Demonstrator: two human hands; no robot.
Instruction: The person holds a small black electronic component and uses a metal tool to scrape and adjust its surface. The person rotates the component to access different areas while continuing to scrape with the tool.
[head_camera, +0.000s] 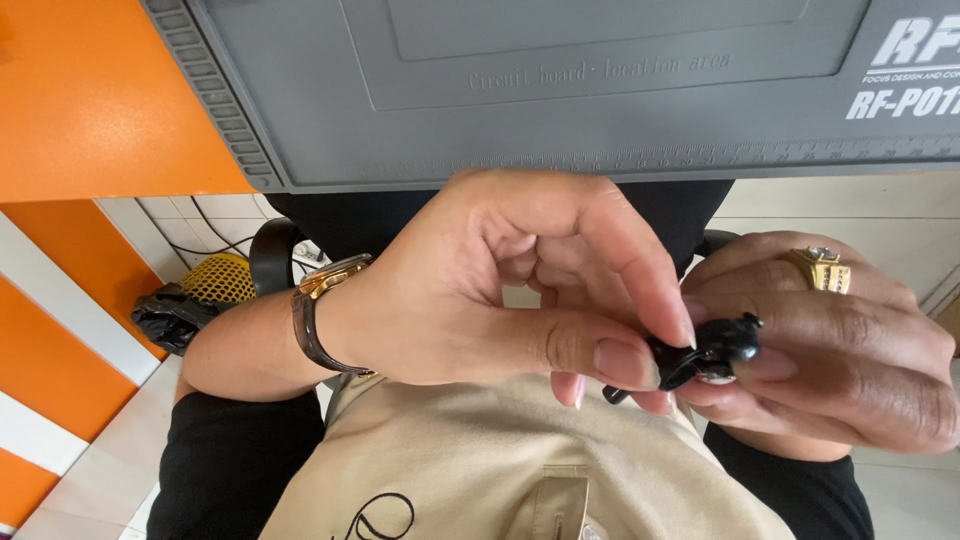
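While both hands (480, 290) (840, 340) pinch it — small black part (712, 352), perhaps plastic.

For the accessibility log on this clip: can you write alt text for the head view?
Two bare hands pinch a small black part between them over the person's lap: left hand, wearing a wristwatch, grips it with thumb and forefinger; right hand, wearing a gold ring, holds its other side. A grey work mat lies above.

The room was bright with soft, even daylight and cast only faint shadows. The glossy small black plastic part (712, 352) caught a slight sheen. The wide lens bowed the grey rubber work mat (560, 90) at its edges; focus stayed sharp throughout.
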